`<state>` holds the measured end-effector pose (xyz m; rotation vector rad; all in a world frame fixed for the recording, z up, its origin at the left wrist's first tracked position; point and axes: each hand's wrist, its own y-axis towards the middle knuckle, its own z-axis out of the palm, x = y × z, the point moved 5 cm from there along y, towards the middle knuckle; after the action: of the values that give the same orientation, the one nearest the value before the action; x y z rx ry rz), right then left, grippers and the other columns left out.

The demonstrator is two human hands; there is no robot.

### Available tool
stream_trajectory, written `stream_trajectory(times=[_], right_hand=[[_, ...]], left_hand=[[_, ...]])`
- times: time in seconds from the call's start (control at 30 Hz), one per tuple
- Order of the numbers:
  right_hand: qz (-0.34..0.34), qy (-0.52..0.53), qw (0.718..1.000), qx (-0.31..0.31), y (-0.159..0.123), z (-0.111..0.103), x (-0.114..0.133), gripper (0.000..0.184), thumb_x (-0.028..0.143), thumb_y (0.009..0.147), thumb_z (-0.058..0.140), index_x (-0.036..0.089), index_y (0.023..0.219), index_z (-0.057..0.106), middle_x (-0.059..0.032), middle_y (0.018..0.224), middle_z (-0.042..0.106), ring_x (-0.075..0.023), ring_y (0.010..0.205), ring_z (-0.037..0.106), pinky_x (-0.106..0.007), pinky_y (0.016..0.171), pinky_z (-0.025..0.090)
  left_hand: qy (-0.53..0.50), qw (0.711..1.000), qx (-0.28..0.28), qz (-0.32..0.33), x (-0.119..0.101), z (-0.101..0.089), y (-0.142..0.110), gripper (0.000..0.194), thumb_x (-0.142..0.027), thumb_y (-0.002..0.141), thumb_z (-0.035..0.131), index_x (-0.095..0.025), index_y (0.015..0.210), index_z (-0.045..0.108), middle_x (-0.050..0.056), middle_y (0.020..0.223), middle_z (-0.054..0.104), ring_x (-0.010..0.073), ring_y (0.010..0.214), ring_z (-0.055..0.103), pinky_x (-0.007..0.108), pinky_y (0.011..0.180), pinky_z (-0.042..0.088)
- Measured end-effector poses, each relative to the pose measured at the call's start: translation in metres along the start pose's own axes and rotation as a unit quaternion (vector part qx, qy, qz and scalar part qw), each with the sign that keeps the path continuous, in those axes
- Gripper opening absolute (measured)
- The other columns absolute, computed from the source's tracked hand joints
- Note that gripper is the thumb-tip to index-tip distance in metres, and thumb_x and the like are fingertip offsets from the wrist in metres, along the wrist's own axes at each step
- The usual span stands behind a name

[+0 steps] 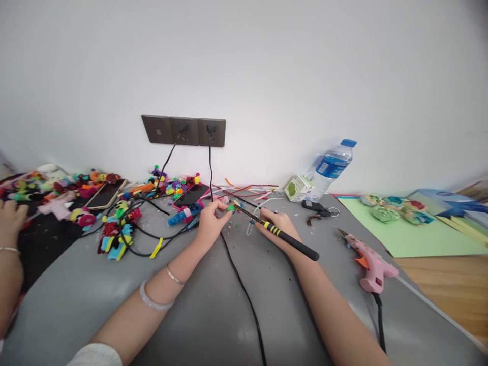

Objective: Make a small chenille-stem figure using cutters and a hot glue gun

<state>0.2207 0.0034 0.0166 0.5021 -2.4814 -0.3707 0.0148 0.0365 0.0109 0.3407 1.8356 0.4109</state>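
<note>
My left hand [210, 219] pinches a small green craft piece [230, 208] just above the grey table [213, 315]. My right hand [276, 226] is closed round a black tool with a yellow-striped handle [284, 235]. The tool's thin tip points left and meets the green piece. Both forearms rest on the table, and bracelets ring my left wrist.
A pink glue gun [369, 264] lies at the right with its cord. Colourful craft toys [114, 234], phones [190, 194] and black cables [244, 290] clutter the left and middle. A water bottle [332, 165], a small box [298, 187] and keys stand behind. Another person's hand [10, 218] is at far left.
</note>
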Motion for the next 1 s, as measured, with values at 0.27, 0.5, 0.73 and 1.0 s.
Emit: stream_trajectory(times=[0.27,0.5,0.73,1.0], right_hand=[[0.003,0.009,1.000,-0.005,0.0014,-0.0005,-0.0011,0.024,0.031,0.081,0.054,0.024,0.066,0.038,0.0062,0.053,0.039,-0.0113,0.046,0.039,-0.022,0.052,0.030],[0.009,0.019,1.000,0.004,0.0024,-0.0032,0.0051,0.023,0.031,0.080,0.053,0.024,0.067,0.035,0.0060,0.055,0.039,-0.0115,0.048,0.038,-0.022,0.053,0.029],[0.006,0.024,1.000,-0.003,0.0030,-0.0049,0.0069,0.026,0.033,0.080,0.053,0.024,0.066,0.034,0.0064,0.054,0.037,-0.0111,0.047,0.036,-0.022,0.052,0.029],[0.011,0.035,0.999,0.003,0.0018,-0.0032,0.0027,0.025,0.031,0.080,0.054,0.024,0.067,0.034,0.0062,0.055,0.037,-0.0114,0.048,0.036,-0.022,0.052,0.029]], left_hand=[[-0.009,1.000,0.008,0.002,0.0008,-0.0004,-0.0002,0.006,-0.022,0.073,0.067,-0.018,0.074,0.063,0.001,0.073,0.065,0.0151,0.069,0.057,0.025,0.060,0.039],[-0.019,1.000,0.013,-0.003,0.0003,-0.0002,0.0000,0.007,-0.023,0.073,0.067,-0.018,0.075,0.062,0.001,0.074,0.065,0.0152,0.069,0.057,0.025,0.060,0.039],[-0.029,0.999,0.015,-0.008,-0.0029,0.0000,-0.0002,0.008,-0.025,0.074,0.066,-0.018,0.075,0.062,0.002,0.074,0.066,0.0150,0.068,0.056,0.026,0.060,0.040],[-0.029,0.999,0.016,-0.009,-0.0020,0.0000,-0.0003,0.007,-0.024,0.073,0.066,-0.018,0.076,0.062,0.001,0.074,0.065,0.0150,0.068,0.057,0.026,0.060,0.040]])
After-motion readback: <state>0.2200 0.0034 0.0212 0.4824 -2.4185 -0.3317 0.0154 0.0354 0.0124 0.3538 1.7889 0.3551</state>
